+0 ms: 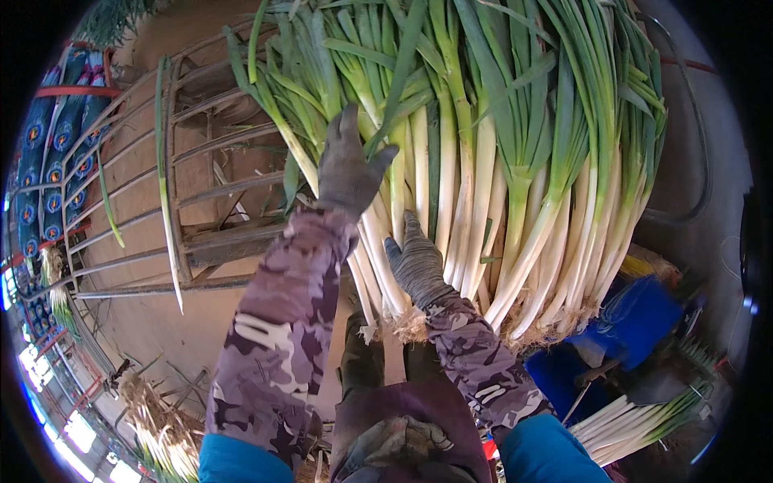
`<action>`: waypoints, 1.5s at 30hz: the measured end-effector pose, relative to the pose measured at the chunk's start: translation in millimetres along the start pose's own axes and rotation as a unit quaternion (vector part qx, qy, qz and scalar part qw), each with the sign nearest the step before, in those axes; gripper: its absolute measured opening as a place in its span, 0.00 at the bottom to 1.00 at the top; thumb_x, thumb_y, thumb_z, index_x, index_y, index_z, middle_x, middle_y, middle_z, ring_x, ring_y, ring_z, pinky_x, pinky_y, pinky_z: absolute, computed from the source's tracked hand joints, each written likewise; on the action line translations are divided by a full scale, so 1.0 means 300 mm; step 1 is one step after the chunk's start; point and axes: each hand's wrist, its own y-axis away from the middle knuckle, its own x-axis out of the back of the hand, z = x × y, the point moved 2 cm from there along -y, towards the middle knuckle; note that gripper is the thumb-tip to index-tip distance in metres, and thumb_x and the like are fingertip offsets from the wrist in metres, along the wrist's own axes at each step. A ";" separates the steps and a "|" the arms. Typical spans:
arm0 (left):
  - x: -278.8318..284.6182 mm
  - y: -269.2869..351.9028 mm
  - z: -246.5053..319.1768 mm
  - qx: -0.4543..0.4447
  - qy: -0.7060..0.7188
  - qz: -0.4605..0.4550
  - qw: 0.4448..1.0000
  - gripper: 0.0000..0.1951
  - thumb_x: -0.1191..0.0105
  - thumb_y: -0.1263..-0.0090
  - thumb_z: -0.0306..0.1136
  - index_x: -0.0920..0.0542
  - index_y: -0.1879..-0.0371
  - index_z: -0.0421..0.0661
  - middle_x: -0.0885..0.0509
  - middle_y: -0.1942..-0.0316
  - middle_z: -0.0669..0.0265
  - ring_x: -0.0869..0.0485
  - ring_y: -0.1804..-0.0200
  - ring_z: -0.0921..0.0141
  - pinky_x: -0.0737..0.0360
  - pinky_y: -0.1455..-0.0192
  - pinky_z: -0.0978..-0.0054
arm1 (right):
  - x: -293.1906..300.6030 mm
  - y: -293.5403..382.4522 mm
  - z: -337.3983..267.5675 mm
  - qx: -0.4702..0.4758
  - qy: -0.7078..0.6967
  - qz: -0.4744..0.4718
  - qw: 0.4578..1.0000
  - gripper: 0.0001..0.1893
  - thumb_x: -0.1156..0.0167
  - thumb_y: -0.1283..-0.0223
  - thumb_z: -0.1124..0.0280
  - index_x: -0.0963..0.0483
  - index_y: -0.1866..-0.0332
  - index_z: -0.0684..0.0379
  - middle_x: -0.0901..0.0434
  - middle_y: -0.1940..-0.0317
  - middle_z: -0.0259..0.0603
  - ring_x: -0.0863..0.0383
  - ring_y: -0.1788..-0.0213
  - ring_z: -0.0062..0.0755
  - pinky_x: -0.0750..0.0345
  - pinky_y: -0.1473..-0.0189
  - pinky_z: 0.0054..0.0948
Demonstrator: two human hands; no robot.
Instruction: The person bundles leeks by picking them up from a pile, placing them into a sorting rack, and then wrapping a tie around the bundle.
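Note:
A broad row of long green onions [445, 181] lies before me, green leaves pointing away and white shanks toward my body. Their tangled roots [410, 326] hang at the near end. My left hand [350, 166], in a grey glove, rests on the stalks at the left side of the row, where white turns to green, thumb spread from the fingers. Lower and to the right, my gloved right hand [418, 259] lies on the white shanks just above the roots. A gap shows between its thumb and fingers; its palm side is hidden.
A metal-barred rack [175, 169] stands at left, a loose onion stalk [163, 193] hanging on it. Blue printed packages [30, 133] are stacked beyond. More onions [163, 428] lie lower left, and another bunch [622, 428] lower right near blue plastic [640, 320]. A curved hose [700, 139] runs at right.

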 end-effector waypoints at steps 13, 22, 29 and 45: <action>0.476 -0.549 0.069 -0.333 -0.447 -0.133 0.819 0.16 0.56 0.22 0.33 0.23 0.40 0.49 0.17 0.45 0.53 0.19 0.42 0.53 0.23 0.39 0.56 | -0.025 -0.004 0.042 0.038 -0.145 0.034 0.988 0.26 0.34 0.37 0.56 0.26 0.41 0.64 0.14 0.59 0.57 0.13 0.55 0.55 0.18 0.50 0.44; 1.440 -0.625 0.515 -0.172 -0.570 0.037 0.802 0.17 0.53 0.21 0.39 0.19 0.42 0.45 0.15 0.48 0.53 0.16 0.47 0.59 0.22 0.44 0.65 | -0.013 -0.028 0.051 -0.006 -0.119 0.016 0.993 0.29 0.34 0.37 0.56 0.28 0.37 0.64 0.16 0.50 0.57 0.15 0.48 0.53 0.20 0.44 0.43; 2.054 -0.331 -0.187 -0.043 -0.556 0.074 0.827 0.16 0.47 0.26 0.41 0.21 0.43 0.50 0.17 0.48 0.54 0.18 0.46 0.55 0.22 0.45 0.61 | 0.031 0.022 -0.012 0.063 -0.031 0.044 0.997 0.28 0.37 0.34 0.59 0.29 0.34 0.63 0.18 0.47 0.58 0.17 0.45 0.53 0.21 0.41 0.41; 0.063 0.808 -0.166 0.259 0.308 -0.360 0.842 0.32 0.37 0.30 0.46 0.31 0.34 0.39 0.25 0.36 0.50 0.23 0.36 0.56 0.25 0.33 0.65 | 0.205 0.085 -0.172 -0.001 0.155 0.017 0.988 0.27 0.50 0.26 0.55 0.33 0.35 0.69 0.18 0.77 0.50 0.15 0.74 0.49 0.21 0.68 0.48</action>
